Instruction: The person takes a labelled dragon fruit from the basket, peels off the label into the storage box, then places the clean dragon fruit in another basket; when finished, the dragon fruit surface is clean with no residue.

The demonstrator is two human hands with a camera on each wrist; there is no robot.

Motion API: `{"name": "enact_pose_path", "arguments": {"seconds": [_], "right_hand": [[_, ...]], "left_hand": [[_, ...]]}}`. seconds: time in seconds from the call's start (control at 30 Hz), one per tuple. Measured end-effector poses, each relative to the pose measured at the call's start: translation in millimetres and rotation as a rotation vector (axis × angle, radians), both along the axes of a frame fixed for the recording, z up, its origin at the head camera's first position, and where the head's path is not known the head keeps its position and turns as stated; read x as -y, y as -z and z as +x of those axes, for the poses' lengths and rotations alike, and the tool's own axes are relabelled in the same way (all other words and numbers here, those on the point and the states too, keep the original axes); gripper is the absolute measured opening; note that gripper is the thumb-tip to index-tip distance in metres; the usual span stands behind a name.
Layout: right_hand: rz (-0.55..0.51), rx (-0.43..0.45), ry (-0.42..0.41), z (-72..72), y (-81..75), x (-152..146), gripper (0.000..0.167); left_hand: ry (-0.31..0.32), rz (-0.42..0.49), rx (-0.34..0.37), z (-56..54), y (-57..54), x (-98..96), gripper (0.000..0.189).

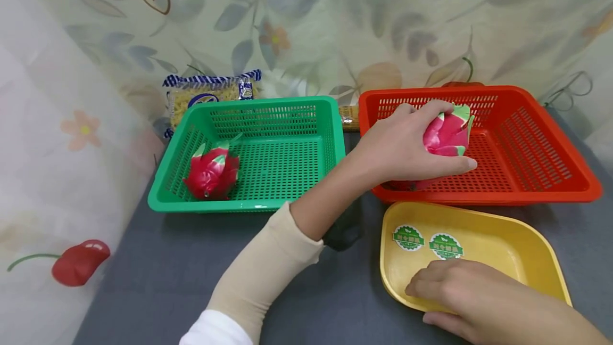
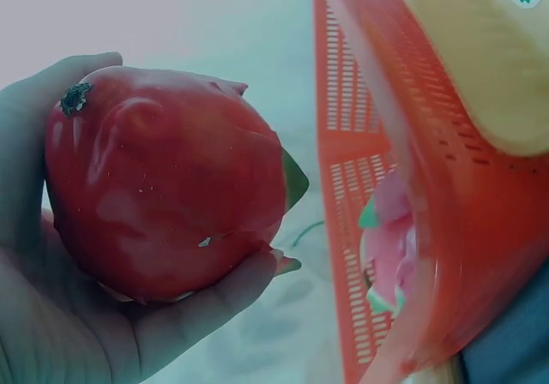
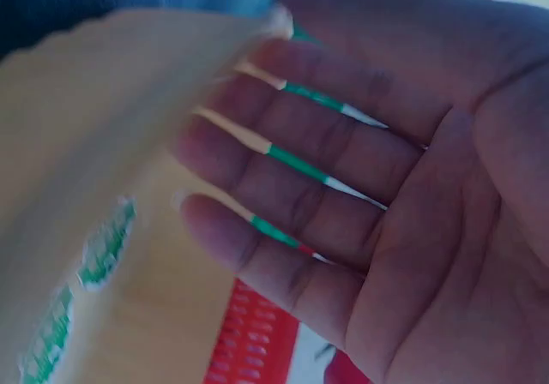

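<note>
The left forearm [image 1: 325, 204] reaches from the near left toward the far right, sleeved below and bare toward the wrist. The left grip [image 1: 402, 145] is back upward, thumb [image 1: 445, 165] and fingers curled round in a hold. The right forearm [image 1: 546, 307] enters from the near right; the right grip [image 1: 460, 286] points left, thumb apart, its fingers [image 3: 283, 194] loosely extended with narrow gaps between, holding nothing.

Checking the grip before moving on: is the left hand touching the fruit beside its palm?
Touching: the left wrist view shows the left hand curled round the fruit, snug against it.
</note>
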State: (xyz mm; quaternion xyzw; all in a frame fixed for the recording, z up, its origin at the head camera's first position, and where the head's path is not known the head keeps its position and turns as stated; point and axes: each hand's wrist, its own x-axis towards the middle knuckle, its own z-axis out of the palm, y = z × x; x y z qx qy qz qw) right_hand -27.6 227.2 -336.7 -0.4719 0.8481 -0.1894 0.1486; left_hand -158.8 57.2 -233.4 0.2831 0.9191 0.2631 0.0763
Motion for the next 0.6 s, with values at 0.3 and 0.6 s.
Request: {"name": "enact_pose_path", "arguments": {"seconds": [0.3,0.6], "right_hand": [[-0.038,0.028,-0.076,1.4,5.0,5,0.03],[-0.038,0.099,-0.07,1.7,4.5,6,0.023]], "left_hand": [[-0.049,-0.072,-0.022,-13.2,12.9,-34.3,0.083],[-0.139,-0.109,-0.044,-25.1,23.5,-69.1,0.068]]}}
